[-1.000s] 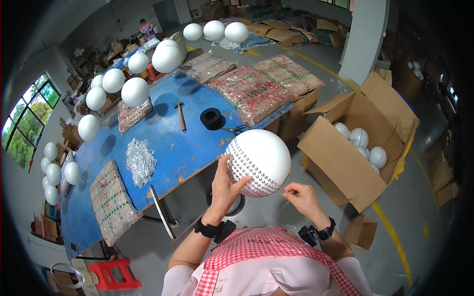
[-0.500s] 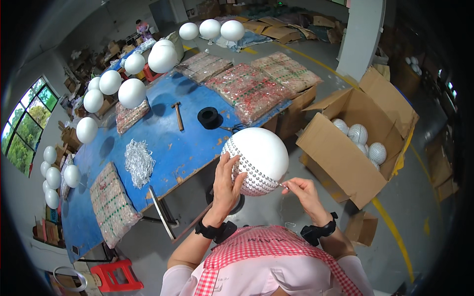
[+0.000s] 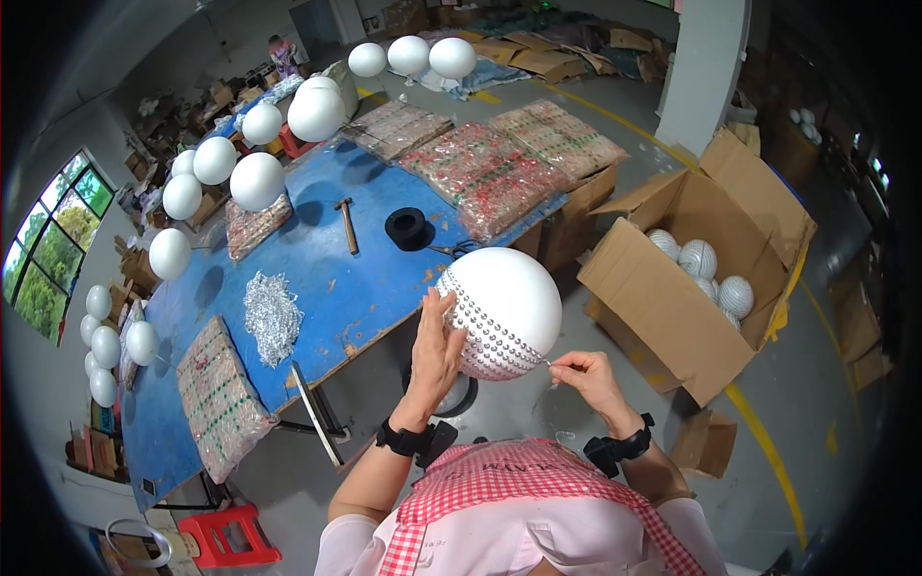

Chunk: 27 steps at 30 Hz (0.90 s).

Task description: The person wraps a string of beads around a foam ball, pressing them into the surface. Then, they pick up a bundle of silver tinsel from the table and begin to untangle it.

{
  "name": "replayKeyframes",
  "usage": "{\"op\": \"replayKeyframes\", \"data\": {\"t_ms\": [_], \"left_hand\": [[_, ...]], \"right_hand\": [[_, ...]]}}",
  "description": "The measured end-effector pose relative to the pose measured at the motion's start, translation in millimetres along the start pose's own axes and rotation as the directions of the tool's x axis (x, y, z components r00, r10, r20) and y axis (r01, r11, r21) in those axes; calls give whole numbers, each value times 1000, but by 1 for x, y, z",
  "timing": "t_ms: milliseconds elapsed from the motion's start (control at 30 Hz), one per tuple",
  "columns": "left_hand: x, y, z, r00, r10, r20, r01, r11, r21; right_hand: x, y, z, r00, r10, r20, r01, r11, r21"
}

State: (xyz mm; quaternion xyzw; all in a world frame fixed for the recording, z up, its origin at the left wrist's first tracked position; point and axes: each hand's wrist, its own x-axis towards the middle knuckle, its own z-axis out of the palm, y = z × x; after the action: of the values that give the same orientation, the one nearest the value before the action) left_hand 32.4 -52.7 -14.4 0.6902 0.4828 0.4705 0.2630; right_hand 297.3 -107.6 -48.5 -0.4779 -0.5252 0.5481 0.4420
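In the head view, a smooth white ball (image 3: pixel 523 288), its lower left wrapped in slanting rows of silver beads (image 3: pixel 495 334), is between the hands near the blue bench (image 3: pixel 327 302). The left hand (image 3: pixel 435 353) rests loosely open against its beaded side; the right hand (image 3: pixel 588 378) pinches a thin strand (image 3: pixel 549 364).

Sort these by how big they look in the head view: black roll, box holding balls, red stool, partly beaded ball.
Box holding balls
Partly beaded ball
Red stool
Black roll
Nearness may distort true sizes.
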Motion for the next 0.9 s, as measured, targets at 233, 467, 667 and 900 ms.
{"op": "replayKeyframes", "data": {"t_ms": [233,467,667,900], "left_hand": [[12,3,-8,994,-97,-46,97,995,3],[11,-22,-15,992,-110,-58,111,994,2],[10,-6,-10,996,-83,-35,84,996,15],[12,-5,-14,977,-101,-188,114,992,59]], "right_hand": [[4,9,-7,1000,-3,-6,3,999,-35],[7,7,-7,1000,13,7,-12,999,-31],[11,5,-9,999,29,24,-28,999,-39],[6,-17,-11,997,32,66,-39,994,100]]}}
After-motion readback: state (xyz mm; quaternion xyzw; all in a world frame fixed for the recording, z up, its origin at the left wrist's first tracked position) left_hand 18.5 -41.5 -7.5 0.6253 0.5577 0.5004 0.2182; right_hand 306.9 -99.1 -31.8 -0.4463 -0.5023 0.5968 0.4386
